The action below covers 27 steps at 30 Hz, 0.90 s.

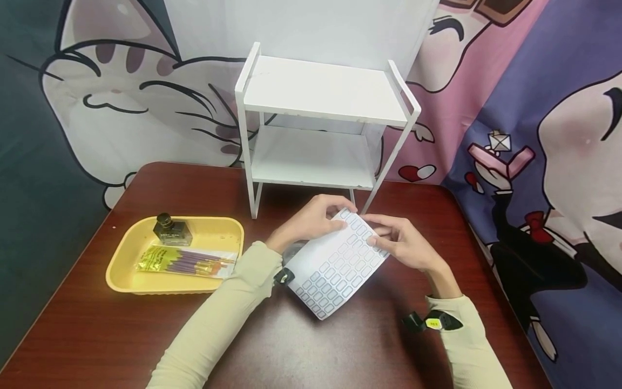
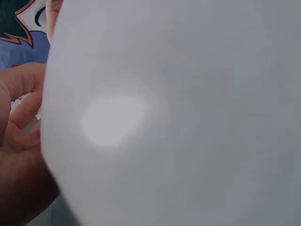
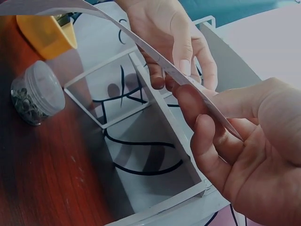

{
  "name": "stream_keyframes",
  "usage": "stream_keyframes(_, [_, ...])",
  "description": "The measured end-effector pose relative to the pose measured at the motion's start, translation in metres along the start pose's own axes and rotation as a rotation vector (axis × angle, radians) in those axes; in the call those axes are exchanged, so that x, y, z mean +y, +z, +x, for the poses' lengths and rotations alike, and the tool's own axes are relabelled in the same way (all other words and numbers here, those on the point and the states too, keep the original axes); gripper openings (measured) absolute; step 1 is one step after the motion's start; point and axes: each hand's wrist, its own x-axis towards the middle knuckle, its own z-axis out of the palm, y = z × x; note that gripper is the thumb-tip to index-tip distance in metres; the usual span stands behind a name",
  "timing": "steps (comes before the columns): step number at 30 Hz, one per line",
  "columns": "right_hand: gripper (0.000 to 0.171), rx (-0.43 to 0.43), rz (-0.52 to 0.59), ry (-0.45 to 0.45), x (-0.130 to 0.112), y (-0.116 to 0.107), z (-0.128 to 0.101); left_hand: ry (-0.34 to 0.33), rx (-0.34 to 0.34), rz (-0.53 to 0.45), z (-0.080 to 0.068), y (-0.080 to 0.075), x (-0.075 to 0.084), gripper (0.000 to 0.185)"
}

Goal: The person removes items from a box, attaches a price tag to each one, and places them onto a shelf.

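Above the table, a white sheet of blank sticker labels with blue borders is held tilted between both hands. My left hand pinches its far edge, thumb on the printed face. Near the right corner, my right hand grips the sheet between thumb and curled fingers. In the right wrist view the sheet appears nearly edge-on, bending slightly, with the left hand beyond it. The left wrist view is mostly filled by the sheet's pale, glaring surface, which hides most of that hand.
A clear lidded jar of small metallic pieces stands under the sheet. On the left, a yellow tray holds an ink bottle and a packet of paintbrushes. A white two-tier shelf stands at the back of the brown table.
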Motion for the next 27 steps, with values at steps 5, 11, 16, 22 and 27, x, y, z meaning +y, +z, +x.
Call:
stream_keyframes(5, [0.048, 0.005, 0.008, 0.005, -0.0005, 0.0, 0.0004, -0.035, -0.023, -0.122, 0.0007, 0.0001, -0.0019, 0.032])
stream_keyframes(11, [0.049, 0.021, 0.017, 0.0, -0.001, -0.0009, 0.0012, -0.077, -0.027, -0.208, -0.0009, -0.0022, -0.001, 0.036])
stream_keyframes(16, [0.048, 0.037, 0.02, -0.011, 0.0017, -0.002, 0.0012, -0.079, 0.003, -0.198, -0.0016, -0.0036, -0.0016, 0.034])
stream_keyframes(22, [0.048, 0.05, 0.02, -0.016, 0.0031, -0.0028, 0.0003, -0.083, 0.013, -0.165, -0.0016, -0.0033, -0.0028, 0.028])
stream_keyframes(27, [0.049, 0.053, 0.03, -0.015, 0.0021, -0.0025, -0.0002, -0.095, 0.036, -0.158, -0.0013, -0.0017, -0.0027, 0.025])
